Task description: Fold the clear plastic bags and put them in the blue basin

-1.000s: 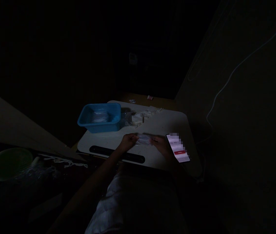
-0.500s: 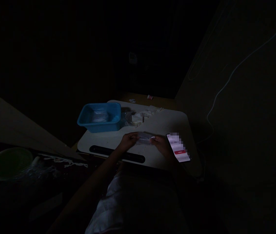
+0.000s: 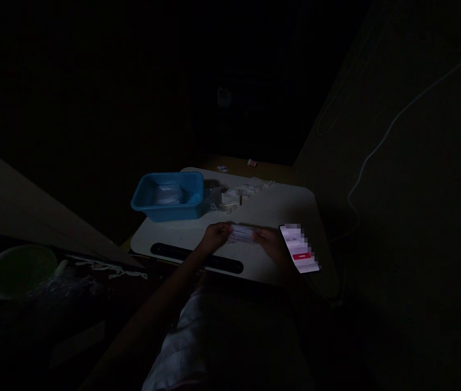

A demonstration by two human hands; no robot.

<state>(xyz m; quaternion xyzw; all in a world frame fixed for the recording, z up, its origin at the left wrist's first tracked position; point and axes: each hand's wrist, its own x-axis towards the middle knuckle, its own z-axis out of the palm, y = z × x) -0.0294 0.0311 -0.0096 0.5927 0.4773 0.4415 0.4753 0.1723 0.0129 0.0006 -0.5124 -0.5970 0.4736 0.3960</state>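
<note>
Between my two hands is a small clear plastic packet (image 3: 242,234), stretched level just above the white table (image 3: 283,212). My left hand (image 3: 215,238) pinches its left end, and my right hand (image 3: 266,239) pinches the right end. What lies inside the packet is too dark to make out. Beyond my left hand stands a blue plastic basin (image 3: 175,212) with a stack of similar clear packets (image 3: 168,193) in it. To the right of my right hand lies a phone (image 3: 300,250) with its screen lit.
Crumpled clear plastic (image 3: 213,200) and a strip of whitish cloth or paper (image 3: 247,190) lie behind my hands. A black slot (image 3: 195,258) runs along the table's near edge. At lower left is a green container (image 3: 18,271). A white cable (image 3: 393,122) hangs along the right wall.
The packet has turned slightly in my fingers and looks flatter and more whitish. Both hands stay in nearly the same place, and the view has shifted a little.
</note>
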